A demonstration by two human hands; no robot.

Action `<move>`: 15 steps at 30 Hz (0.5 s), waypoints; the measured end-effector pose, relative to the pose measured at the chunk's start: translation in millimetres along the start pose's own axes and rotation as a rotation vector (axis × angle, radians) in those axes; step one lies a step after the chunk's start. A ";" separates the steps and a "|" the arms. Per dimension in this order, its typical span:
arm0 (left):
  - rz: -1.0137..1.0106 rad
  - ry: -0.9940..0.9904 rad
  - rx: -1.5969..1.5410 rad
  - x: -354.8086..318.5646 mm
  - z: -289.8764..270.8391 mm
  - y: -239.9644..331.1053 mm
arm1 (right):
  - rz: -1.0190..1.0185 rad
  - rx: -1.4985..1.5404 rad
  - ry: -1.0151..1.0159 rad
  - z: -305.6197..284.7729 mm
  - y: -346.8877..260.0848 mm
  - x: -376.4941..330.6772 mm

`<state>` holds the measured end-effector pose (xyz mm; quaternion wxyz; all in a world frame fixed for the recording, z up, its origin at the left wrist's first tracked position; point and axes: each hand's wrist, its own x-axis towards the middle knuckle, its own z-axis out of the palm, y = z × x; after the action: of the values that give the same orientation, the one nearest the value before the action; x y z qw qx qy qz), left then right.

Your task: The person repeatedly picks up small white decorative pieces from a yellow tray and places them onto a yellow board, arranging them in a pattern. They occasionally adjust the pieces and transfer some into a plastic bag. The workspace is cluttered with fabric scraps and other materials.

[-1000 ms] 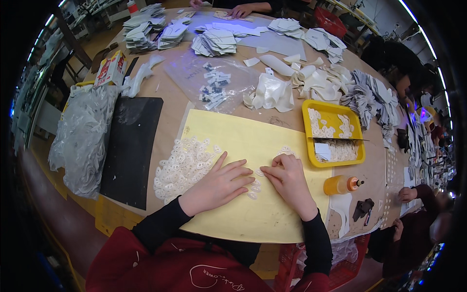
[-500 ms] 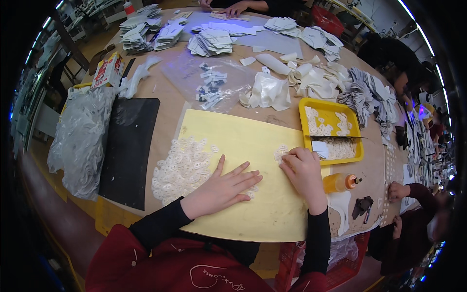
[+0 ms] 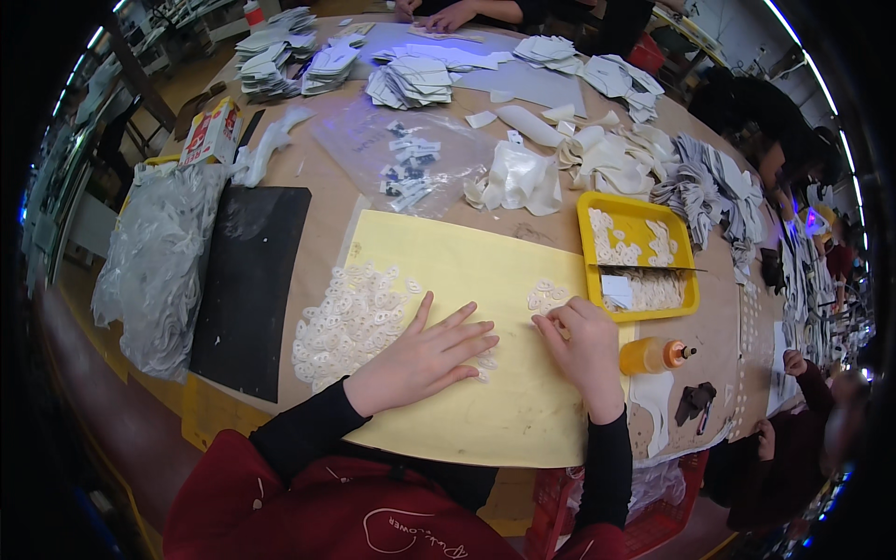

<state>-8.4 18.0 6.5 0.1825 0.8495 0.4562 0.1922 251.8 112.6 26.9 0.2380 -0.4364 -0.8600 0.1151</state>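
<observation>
A yellow sheet (image 3: 485, 429) lies in front of me, with a heap of small off-white cut pieces (image 3: 341, 322) on its left part. My left hand (image 3: 425, 357) rests flat on the sheet beside the heap, fingers spread, and a few pieces show under its fingertips. A small group of the same pieces (image 3: 544, 296) lies at the right. Just nearer than that group, my right hand (image 3: 581, 345) has its thumb and forefinger pinched together. Whatever may be between those fingertips is too small to make out.
Right of the sheet are a divided yellow tray (image 3: 691, 303) of pieces and an orange bottle (image 3: 646, 356). A black board (image 3: 247, 289) and a plastic-wrapped bundle (image 3: 154, 271) lie left. Stacked pale panels (image 3: 411, 82) and a co-worker's hands (image 3: 448, 17) are at the far side.
My right hand has drawn back a little toward me from the small group, uncovering more of it. My left hand stays in place. A co-worker's hand at the right has shifted.
</observation>
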 end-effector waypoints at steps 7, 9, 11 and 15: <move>-0.007 0.012 0.011 -0.4 -2.4 -1.0 | -0.156 -0.110 0.025 18.1 -10.2 2.0; -0.013 0.020 0.003 -0.2 -3.5 -1.6 | -0.171 -0.089 0.021 22.2 -11.0 0.6; -0.019 0.025 -0.003 -0.1 -4.5 -2.3 | -0.177 -0.081 0.000 24.2 -12.0 0.1; -0.028 0.023 -0.008 -0.2 -4.9 -3.3 | -0.117 -0.082 0.086 25.2 -15.4 1.4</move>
<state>-13.2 20.2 9.0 0.1833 0.8400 0.4695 0.2011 227.5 104.9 12.0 0.2630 -0.3993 -0.8770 0.0466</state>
